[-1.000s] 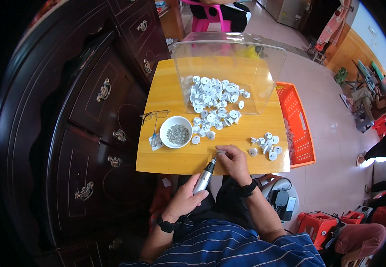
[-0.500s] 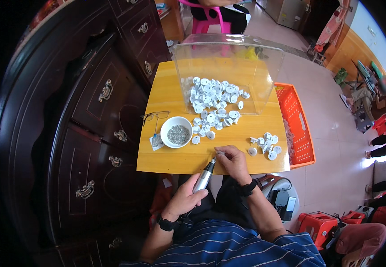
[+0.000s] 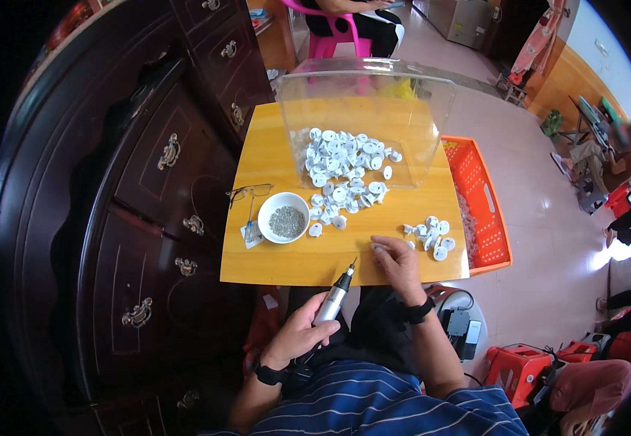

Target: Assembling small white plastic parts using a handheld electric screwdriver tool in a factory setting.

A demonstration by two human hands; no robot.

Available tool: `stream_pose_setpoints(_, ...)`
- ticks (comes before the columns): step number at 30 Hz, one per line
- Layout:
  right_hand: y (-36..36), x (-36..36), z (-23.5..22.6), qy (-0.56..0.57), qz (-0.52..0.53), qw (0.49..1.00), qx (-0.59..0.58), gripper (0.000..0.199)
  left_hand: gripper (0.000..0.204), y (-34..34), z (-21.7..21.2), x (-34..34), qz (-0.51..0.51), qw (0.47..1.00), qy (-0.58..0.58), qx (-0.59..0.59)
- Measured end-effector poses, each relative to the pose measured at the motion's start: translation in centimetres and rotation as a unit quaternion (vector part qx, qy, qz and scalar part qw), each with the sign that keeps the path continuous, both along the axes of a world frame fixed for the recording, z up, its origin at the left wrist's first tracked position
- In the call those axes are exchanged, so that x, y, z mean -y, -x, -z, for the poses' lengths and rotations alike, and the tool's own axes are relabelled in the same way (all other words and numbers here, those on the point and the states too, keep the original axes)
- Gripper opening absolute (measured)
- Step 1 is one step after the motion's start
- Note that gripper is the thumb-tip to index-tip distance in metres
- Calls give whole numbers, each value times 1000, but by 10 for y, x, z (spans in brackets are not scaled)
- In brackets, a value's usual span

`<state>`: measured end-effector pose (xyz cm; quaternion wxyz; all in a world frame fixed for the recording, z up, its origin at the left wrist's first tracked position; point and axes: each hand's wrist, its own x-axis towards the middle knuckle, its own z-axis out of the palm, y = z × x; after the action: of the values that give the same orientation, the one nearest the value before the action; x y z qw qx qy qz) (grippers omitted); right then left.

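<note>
My left hand (image 3: 299, 333) is wrapped round a silver and black electric screwdriver (image 3: 333, 299), its bit pointing up over the table's near edge. Just right of the bit, my right hand (image 3: 401, 270) has thumb and fingers pinched on a small white plastic part (image 3: 379, 247), mostly hidden by the fingers. Beyond that hand, to the right, lies a small pile of white plastic parts (image 3: 432, 232) with round heads. A larger heap of the same parts (image 3: 341, 154) spills out of a clear plastic bin (image 3: 432, 120). A white bowl (image 3: 263, 227) of small metal screws (image 3: 286, 220) stands at the left.
Eyeglasses (image 3: 251, 191) and a small packet (image 3: 251, 234) lie left of the bowl on the yellow table (image 3: 286, 265). An orange crate (image 3: 491, 229) stands against the table's right side. Dark cabinets (image 3: 148, 240) line the left. Other people sit farther off.
My right hand has moved right, away from the screwdriver's tip, carrying the white plastic part. The bit is now bare. My left hand has stayed nearly in place.
</note>
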<state>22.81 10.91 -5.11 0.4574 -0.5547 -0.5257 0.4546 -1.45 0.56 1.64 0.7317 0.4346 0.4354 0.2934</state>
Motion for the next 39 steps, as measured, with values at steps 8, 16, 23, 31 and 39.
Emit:
stream_pose_setpoints(8,-38,0,-18,-141,67,958,240,21,61,-5,-5,-3,2,998,-37,-49)
stream_pose_setpoints(16,-41,-4,-19,-193,140,919,314,30,61,1,-5,3,-2,997,-48,-57)
stream_pose_setpoints(23,3,4,-12,-233,-23,910,341,41,61,3,-3,6,-11,997,-36,-62)
stream_pose_setpoints(31,-36,-19,-2,-176,-57,967,175,37,60,1,-12,4,-26,997,-17,-74)
stream_pose_setpoints(39,-156,-87,6,-6,44,968,-245,24,61,-15,-8,-1,-8,997,20,-80)
